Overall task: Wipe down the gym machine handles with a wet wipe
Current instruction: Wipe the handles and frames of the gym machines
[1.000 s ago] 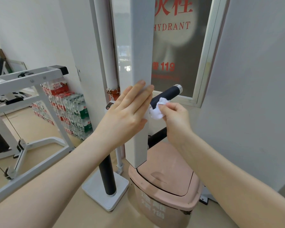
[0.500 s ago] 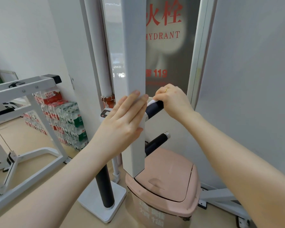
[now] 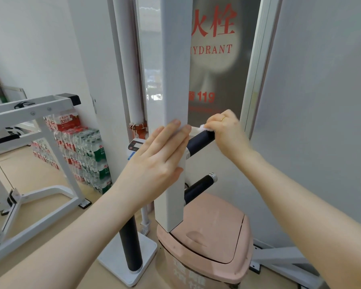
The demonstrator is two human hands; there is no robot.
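Observation:
A white upright bar [image 3: 173, 84] of the gym machine hangs in front of me. Two black handles stick out to its right: an upper handle [image 3: 199, 142] and a lower handle [image 3: 198, 185] with a chrome end cap. My left hand [image 3: 156, 161] presses flat against the upright, fingers straight. My right hand [image 3: 227, 132] grips the outer end of the upper handle, fingers curled round it with a white wet wipe [image 3: 202, 127] bunched underneath; only a corner of the wipe shows.
A pink lidded bin [image 3: 223, 253] stands right below the handles. A black post on a white base [image 3: 131, 245] is beside it. A white machine frame [image 3: 29, 113] fills the left, with stacked water bottle packs [image 3: 88, 155] behind. A hydrant cabinet door [image 3: 217, 59] is behind the upright.
My right hand moved from the inner end of the upper handle out to its far end, carrying the wipe along the grip. The left hand stayed on the upright.

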